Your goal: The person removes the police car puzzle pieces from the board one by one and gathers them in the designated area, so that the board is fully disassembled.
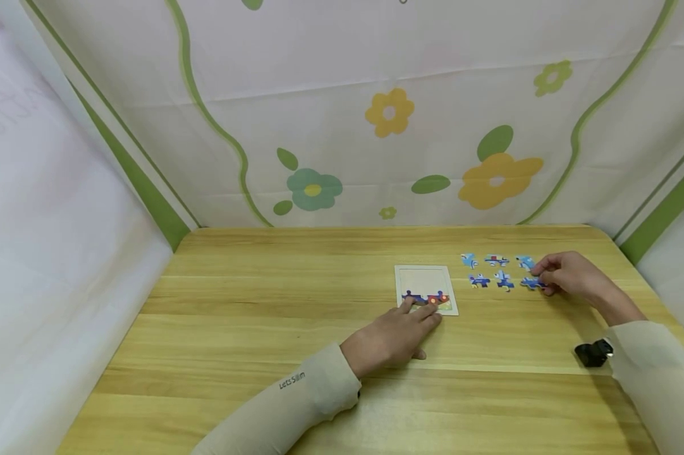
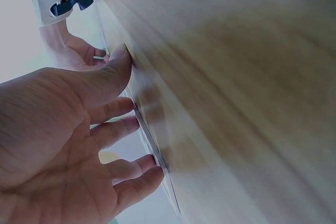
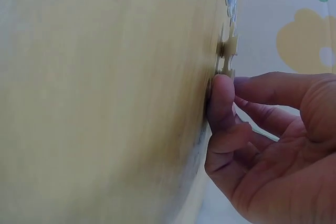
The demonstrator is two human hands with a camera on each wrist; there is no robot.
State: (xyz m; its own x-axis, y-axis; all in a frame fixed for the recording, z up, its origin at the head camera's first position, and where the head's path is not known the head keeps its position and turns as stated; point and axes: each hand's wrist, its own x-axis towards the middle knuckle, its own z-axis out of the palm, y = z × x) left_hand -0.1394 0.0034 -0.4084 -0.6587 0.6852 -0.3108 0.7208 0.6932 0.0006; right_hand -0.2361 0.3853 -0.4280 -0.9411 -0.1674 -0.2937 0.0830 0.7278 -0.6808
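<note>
A square white puzzle board (image 1: 424,281) lies on the table, with joined colourful jigsaw pieces along its near side. My left hand (image 1: 394,335) rests on the board's near edge, fingers stretched out and fingertips over the joined pieces. In the left wrist view the fingers of the left hand (image 2: 79,140) lie spread along the board's thin edge. Right of the board, my right hand (image 1: 572,278) pinches a blue jigsaw piece (image 1: 530,283) between thumb and forefinger. Seen from the right wrist, that jigsaw piece (image 3: 228,51) is tilted up on edge at the fingertips.
Several loose jigsaw pieces (image 1: 497,260) lie in two rows beside the right hand. A black wrist camera (image 1: 593,352) is fixed at the right sleeve. The wooden table (image 1: 262,303) ends at a flower-printed curtain (image 1: 342,126) behind.
</note>
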